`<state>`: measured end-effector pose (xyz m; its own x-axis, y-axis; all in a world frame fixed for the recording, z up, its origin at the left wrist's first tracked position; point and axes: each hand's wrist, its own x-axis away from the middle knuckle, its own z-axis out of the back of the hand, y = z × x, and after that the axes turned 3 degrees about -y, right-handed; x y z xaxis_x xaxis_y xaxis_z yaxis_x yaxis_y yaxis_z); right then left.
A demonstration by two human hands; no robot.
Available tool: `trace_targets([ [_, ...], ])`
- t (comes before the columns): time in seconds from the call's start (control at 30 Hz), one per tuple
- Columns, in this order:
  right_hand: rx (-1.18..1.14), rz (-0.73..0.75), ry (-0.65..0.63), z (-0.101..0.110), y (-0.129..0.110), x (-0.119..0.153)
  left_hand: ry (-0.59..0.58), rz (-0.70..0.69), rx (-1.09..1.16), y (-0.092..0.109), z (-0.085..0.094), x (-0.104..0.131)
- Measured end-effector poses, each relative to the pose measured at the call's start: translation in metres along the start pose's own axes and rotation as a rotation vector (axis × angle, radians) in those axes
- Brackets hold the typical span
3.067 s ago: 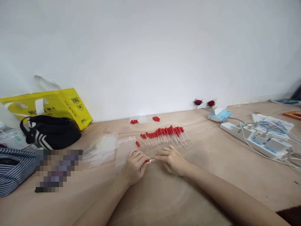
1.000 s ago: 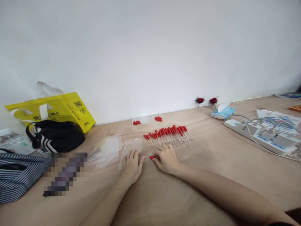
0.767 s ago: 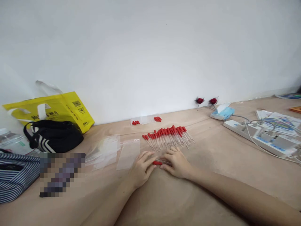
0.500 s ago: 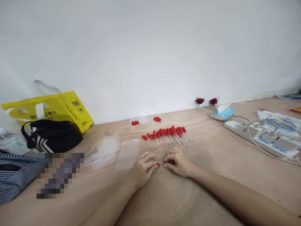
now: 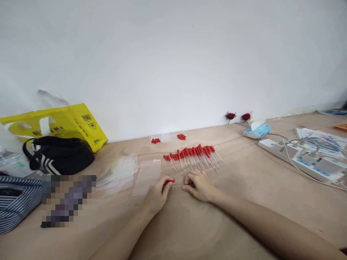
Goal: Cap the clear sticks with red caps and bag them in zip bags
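Observation:
In my left hand [image 5: 157, 193] a small red rubber bulb [image 5: 170, 181] is pinched between thumb and fingers, its end pointing right. My right hand [image 5: 200, 186] is closed on a thin clear dropper tube [image 5: 177, 187], which lies level and reaches left toward the left fingertips. Bulb and tube look apart from each other. Just beyond my hands, several droppers with red bulbs [image 5: 193, 151] lie side by side in a row, clear stems toward me. Part of the held tube is hidden by the right fingers.
Clear plastic bags [image 5: 148, 177] lie left of my hands. Loose red bulbs [image 5: 181, 137] rest near the wall. Farther left are a black pouch [image 5: 65, 155] and a yellow bag [image 5: 89, 126]. A power strip [image 5: 298, 159] with cables and a tissue pack [image 5: 257, 130] are at right.
My left hand has drawn slightly left and turned, and more of the red bulb shows in its fingers. My right hand has shifted a little left, with the clear tube now visible between the hands.

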<state>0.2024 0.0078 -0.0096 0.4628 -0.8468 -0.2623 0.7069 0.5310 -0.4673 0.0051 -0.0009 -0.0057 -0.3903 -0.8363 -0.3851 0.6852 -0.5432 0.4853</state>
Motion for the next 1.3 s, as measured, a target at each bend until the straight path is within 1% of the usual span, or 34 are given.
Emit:
trace_targets([
  [0.07,0.049,-0.012,-0.001,-0.002,0.000,0.000,0.012,0.005,0.009,-0.003,-0.002,-0.001],
  [0.17,0.091,-0.020,0.051,-0.003,0.008,0.002,0.027,-0.011,0.012,-0.006,-0.003,-0.002],
  [0.23,0.036,-0.030,0.110,-0.003,0.017,0.003,0.017,-0.023,0.005,-0.006,-0.003,-0.002],
  [0.3,-0.069,-0.041,0.156,-0.002,0.026,0.004,0.002,-0.027,-0.022,-0.006,-0.003,-0.002],
  [0.37,-0.170,-0.040,0.179,-0.001,0.032,0.005,-0.005,-0.025,-0.069,-0.006,-0.003,-0.002],
  [0.43,-0.214,-0.024,0.204,-0.001,0.035,0.005,-0.003,-0.021,-0.116,-0.008,-0.005,-0.002],
  [0.53,-0.141,0.034,0.239,-0.002,0.033,0.006,0.026,-0.012,-0.182,-0.013,-0.007,-0.003],
  [0.63,-0.028,0.089,0.204,-0.003,0.027,0.007,0.074,0.001,-0.242,-0.016,-0.008,-0.003],
  [0.73,-0.049,0.110,0.176,-0.002,0.020,0.009,0.097,0.006,-0.231,-0.013,-0.007,-0.004],
  [0.83,-0.104,0.132,0.176,0.000,0.014,0.012,0.087,0.030,-0.165,-0.005,-0.004,-0.004],
  [0.97,-0.113,0.167,0.186,0.000,0.011,0.013,0.046,0.037,-0.099,0.002,-0.004,-0.001],
  [1.07,-0.109,0.182,0.190,-0.001,0.009,0.014,0.019,0.010,-0.072,0.001,-0.006,0.000],
  [1.2,-0.102,0.198,0.173,-0.002,0.006,0.014,0.009,-0.013,-0.064,-0.002,-0.007,0.001],
  [1.3,-0.113,0.205,0.162,-0.004,0.004,0.014,0.002,-0.025,-0.054,-0.001,-0.007,0.001],
])
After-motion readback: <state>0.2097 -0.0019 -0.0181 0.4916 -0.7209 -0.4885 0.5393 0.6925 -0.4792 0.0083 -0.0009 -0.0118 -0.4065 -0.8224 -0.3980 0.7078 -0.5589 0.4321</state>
